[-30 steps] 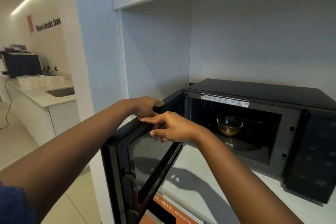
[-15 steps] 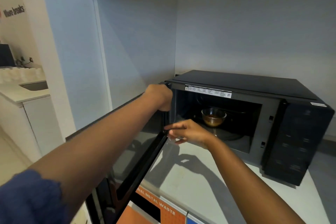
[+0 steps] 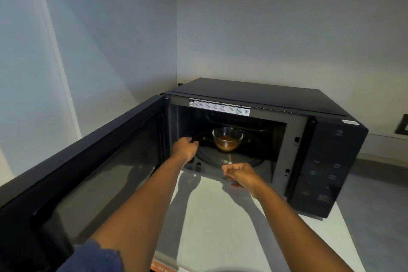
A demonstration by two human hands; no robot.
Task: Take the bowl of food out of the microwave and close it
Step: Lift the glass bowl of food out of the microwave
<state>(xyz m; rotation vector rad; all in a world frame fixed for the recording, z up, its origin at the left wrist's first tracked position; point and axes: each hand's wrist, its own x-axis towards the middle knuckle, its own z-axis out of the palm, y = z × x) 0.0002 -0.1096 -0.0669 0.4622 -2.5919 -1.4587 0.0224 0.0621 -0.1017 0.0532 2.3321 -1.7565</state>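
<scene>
We see a black microwave point(image 3: 276, 104) standing on a pale counter point(image 3: 212, 223), pushed into the back corner against the grey walls. Its door point(image 3: 92, 174) is swung fully open to the left, reaching toward the counter's near left edge. Inside, a clear glass bowl point(image 3: 227, 139) of brown food sits on the turntable point(image 3: 229, 159), a little behind its middle. Our left hand point(image 3: 185, 148) is at the left side of the opening, just inside the cavity, its fingers loosely curled and holding nothing; it is near the bowl but apart from it. Our right hand point(image 3: 240, 175) hovers over the counter at the front lower edge of the opening, fingers partly bent and empty, also clear of the bowl. A blue sleeve point(image 3: 92, 258) shows on the left arm at the bottom. A white label strip point(image 3: 219, 107) runs along the top of the opening, and the control panel point(image 3: 326, 168) fills the microwave's right side.
</scene>
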